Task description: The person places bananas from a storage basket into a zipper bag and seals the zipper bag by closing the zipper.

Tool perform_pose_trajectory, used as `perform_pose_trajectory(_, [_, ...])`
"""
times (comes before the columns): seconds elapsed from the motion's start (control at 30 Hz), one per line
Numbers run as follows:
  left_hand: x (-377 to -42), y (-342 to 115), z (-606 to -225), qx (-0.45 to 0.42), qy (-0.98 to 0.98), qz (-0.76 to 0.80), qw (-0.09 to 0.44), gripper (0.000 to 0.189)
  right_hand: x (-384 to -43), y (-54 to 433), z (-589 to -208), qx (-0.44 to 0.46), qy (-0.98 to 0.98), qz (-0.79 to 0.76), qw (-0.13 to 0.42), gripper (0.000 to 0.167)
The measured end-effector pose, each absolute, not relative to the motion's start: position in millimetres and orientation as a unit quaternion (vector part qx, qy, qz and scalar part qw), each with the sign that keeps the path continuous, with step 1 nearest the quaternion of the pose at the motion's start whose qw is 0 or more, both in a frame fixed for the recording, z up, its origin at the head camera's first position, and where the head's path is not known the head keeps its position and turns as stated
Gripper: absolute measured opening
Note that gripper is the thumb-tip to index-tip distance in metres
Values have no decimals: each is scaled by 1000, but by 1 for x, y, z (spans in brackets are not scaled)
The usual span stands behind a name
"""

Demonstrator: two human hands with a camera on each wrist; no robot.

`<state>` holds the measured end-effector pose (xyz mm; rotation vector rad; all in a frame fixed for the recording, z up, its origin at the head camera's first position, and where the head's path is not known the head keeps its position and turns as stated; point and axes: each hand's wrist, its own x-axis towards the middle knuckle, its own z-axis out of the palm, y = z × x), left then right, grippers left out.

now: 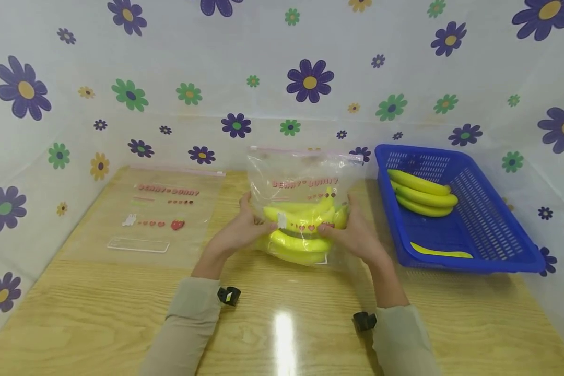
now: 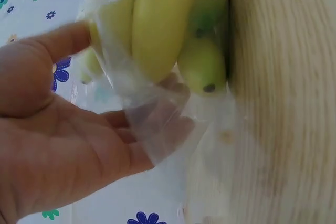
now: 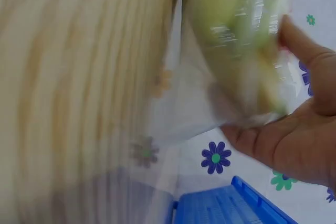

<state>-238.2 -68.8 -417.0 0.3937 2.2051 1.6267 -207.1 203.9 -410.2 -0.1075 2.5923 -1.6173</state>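
Note:
A clear zip bag (image 1: 305, 168) with a pink top edge and red print stands upright near the middle of the table, with several yellow bananas (image 1: 305, 244) inside. My left hand (image 1: 237, 230) grips its left side, thumb in front and fingers behind. On the opposite side, my right hand (image 1: 357, 235) holds the bag the same way. Through the plastic in the left wrist view, banana tips (image 2: 202, 69) show beside the fingers. The right wrist view has the bagged bananas (image 3: 231, 40) between thumb and fingers, somewhat blurred.
Flat on the table at left lies another clear zip bag (image 1: 94, 219) with the same print. At right, a blue plastic basket (image 1: 493, 209) holds a bunch of bananas (image 1: 423, 196) and another banana (image 1: 442, 253), partly hidden by the near wall. A flower-patterned sheet (image 1: 263, 52) hangs behind the table.

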Motion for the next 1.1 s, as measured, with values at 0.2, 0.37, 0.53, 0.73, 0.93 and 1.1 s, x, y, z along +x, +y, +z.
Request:
perform_pose_trajectory(0.2, [-239, -63, -415, 165, 775, 584, 180, 112, -211, 205, -417, -30, 872, -486, 55, 113])
perform_pose_trajectory(0.37, [-243, -61, -412, 131, 818, 534, 171, 106, -217, 206, -418, -29, 894, -440, 75, 117])
perform_pose_trajectory(0.53, [-251, -53, -407, 114, 860, 473, 151, 95, -229, 205, -421, -23, 910, -402, 94, 119])
perform_pose_trajectory(0.73, [-264, -42, -398, 66, 896, 410, 160, 97, -240, 193, -420, -1, 930, -364, 53, 104])
perform_pose_trajectory(0.93, [-255, -43, -408, 93, 958, 265, 58, 89, -235, 172, -420, -55, 959, -272, 57, 74])
perform_pose_trajectory(1.1, [-252, -56, -424, 207, 944, 226, 121, 71, -231, 172, -421, -81, 948, -277, 133, 66])
